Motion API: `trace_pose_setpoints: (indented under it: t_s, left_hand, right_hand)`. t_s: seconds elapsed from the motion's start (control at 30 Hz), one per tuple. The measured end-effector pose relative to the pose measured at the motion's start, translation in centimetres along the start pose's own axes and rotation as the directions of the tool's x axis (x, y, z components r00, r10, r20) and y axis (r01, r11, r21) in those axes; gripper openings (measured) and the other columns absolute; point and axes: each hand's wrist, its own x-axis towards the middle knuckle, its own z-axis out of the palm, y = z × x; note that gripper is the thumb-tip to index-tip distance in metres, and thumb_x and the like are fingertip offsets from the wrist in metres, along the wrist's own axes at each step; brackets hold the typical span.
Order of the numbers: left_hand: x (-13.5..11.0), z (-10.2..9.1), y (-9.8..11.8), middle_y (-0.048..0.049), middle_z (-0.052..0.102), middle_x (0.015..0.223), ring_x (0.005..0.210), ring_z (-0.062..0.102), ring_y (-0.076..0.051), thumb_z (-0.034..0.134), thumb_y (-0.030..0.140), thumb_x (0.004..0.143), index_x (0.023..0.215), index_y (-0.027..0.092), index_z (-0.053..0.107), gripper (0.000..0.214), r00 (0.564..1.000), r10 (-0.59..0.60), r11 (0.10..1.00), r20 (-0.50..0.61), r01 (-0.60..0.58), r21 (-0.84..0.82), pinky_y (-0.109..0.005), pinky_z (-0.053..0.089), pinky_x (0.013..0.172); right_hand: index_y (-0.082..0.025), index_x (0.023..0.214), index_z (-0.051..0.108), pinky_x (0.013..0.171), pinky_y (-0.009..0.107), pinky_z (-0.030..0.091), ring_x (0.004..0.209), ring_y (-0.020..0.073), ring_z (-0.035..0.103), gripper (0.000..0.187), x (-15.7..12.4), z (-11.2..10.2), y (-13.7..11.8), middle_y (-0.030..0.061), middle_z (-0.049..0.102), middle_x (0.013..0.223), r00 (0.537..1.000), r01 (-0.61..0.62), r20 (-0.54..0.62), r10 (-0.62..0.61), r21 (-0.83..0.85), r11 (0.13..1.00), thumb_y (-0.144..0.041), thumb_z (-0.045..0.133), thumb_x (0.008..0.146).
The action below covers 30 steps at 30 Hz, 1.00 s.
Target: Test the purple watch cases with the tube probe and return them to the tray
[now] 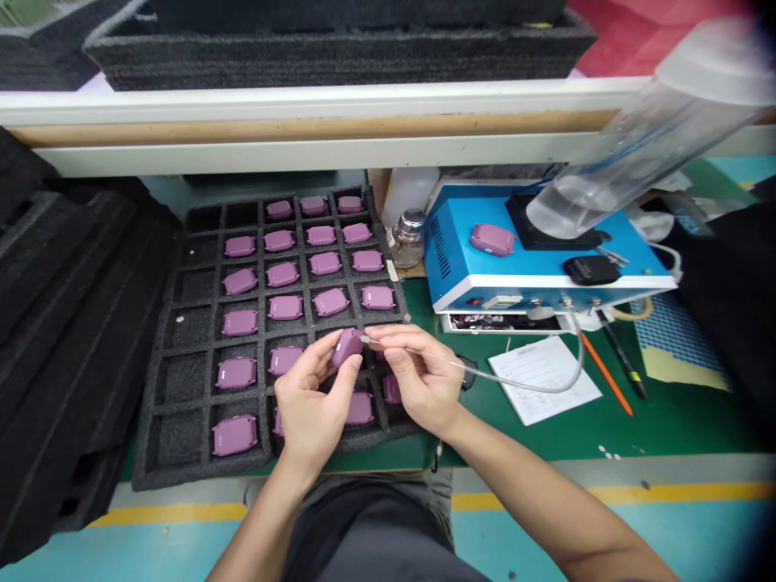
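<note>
My left hand (pixel 315 396) grips a purple watch case (pixel 347 347), tilted up above the foam tray. Between the thumb and fingers of my right hand (pixel 421 372) is the end of a thin clear tube (pixel 521 385), its small tip at the right edge of the case; I cannot tell whether it touches. From there the tube curves right to the front of a blue box-shaped machine (pixel 466 263). Below both hands lies the black foam tray (pixel 182 440), with purple watch cases (pixel 236 372) in many of its pockets. Parts of the nearest rows are hidden by my hands.
Another purple case (pixel 492 239) and a black piece (pixel 591 270) lie on the machine, beside a clear cylinder (pixel 643 129). A glass bottle (pixel 407 238), paper sheet (pixel 546 380), orange stick (pixel 608 374) and black pen (pixel 624 356) are nearby. Stacked foam trays (pixel 66 347) stand left; a shelf edge (pixel 339 121) crosses behind.
</note>
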Motion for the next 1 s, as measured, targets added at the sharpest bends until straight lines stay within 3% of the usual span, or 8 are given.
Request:
trace_pose_setpoints:
  t_s: [0.7,0.83,0.93,1.0]
  left_hand:
    - [0.0,0.2,-0.2,-0.0109,0.084,0.112,0.100,0.083,-0.024,0.082,0.025,0.083,0.114,0.014,0.079,0.033,1.000,-0.013,1.000,-0.008,0.013,0.001,-0.031,0.068,0.093]
    - [-1.1,-0.8,0.9,-0.0090,0.084,0.111,0.097,0.082,-0.023,0.076,0.023,0.088,0.114,0.018,0.080,0.026,0.995,0.006,0.999,0.095,-0.011,0.048,-0.031,0.068,0.089]
    - [1.9,-2.6,2.6,-0.0079,0.082,0.115,0.102,0.079,-0.022,0.069,0.021,0.093,0.117,0.021,0.080,0.026,0.964,0.166,0.939,0.206,-0.219,0.265,-0.032,0.065,0.094]
    - [6.9,-4.3,3.5,-0.0078,0.080,0.121,0.113,0.075,-0.024,0.065,0.017,0.094,0.123,0.021,0.077,0.031,0.942,0.242,0.814,0.233,-0.328,0.479,-0.037,0.059,0.106]
  right_hand:
    - [-0.025,0.102,0.075,0.085,0.040,0.070,0.098,0.0221,0.082,0.011,0.1,0.0,-0.1,0.0071,0.084,0.102,1.000,0.005,0.012,-0.005,-0.040,0.999,-0.025,0.064,0.102]
    - [-0.026,0.104,0.076,0.085,0.041,0.070,0.098,0.0224,0.082,0.014,-0.9,-0.4,-0.4,0.0063,0.084,0.102,0.998,0.059,-0.018,-0.061,-0.054,0.997,-0.017,0.065,0.099]
    - [-0.026,0.106,0.075,0.083,0.044,0.071,0.096,0.0242,0.083,0.015,-1.7,-0.6,-0.1,0.0055,0.083,0.100,0.992,0.084,-0.090,-0.085,-0.024,0.996,-0.016,0.068,0.097]
    - [-0.025,0.105,0.074,0.081,0.045,0.072,0.095,0.0251,0.083,0.011,-2.1,-0.6,0.2,0.0060,0.083,0.099,0.995,0.040,-0.090,-0.041,-0.012,0.999,-0.019,0.070,0.096]
